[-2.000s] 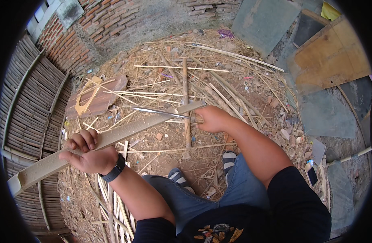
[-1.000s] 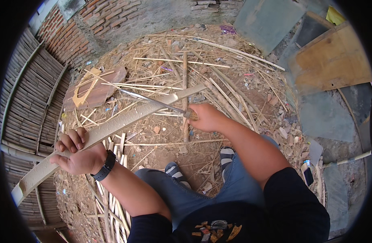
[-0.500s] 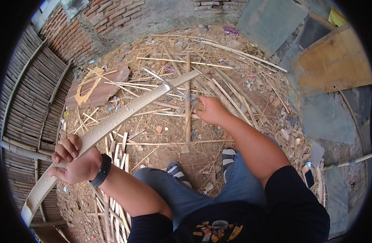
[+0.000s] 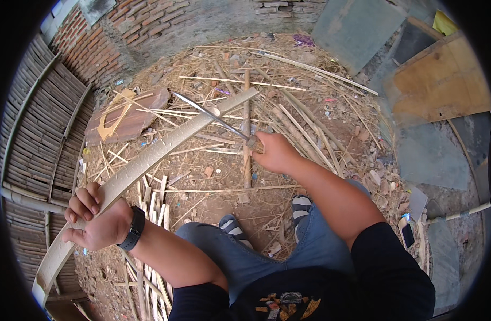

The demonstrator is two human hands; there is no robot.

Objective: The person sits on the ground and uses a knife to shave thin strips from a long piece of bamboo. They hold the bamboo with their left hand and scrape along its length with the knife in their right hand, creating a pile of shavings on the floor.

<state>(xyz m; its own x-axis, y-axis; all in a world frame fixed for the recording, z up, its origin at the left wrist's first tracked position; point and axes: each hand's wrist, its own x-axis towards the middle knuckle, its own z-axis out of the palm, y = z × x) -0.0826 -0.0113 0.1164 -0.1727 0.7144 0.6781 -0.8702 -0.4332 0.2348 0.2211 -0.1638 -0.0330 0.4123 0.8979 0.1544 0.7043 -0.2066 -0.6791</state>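
A long split bamboo strip [image 4: 154, 152] slants across the view from the lower left to the upper middle, its pale inner face up. My left hand [image 4: 100, 219], a dark watch on its wrist, is wrapped round the strip's lower part. In my right hand [image 4: 277, 153] is the handle of a long-bladed knife [image 4: 191, 102]. The blade crosses the strip near its far end, beside a pale patch on the bamboo, with its tip pointing to the far left. Whether the edge bites into the bamboo cannot be made out.
Split bamboo sticks [image 4: 162, 208] lie piled by my left leg. A bamboo pole [image 4: 247, 107] lies ahead among straw and scraps. A brown board [image 4: 157, 101] is at the left, near a slatted bamboo wall [image 4: 31, 123]. Grey sheets [image 4: 357, 32] lean at the right.
My right hand has come slightly nearer and to the left. The knife's tip has moved left across the strip, whose far end has shifted a little left and away.
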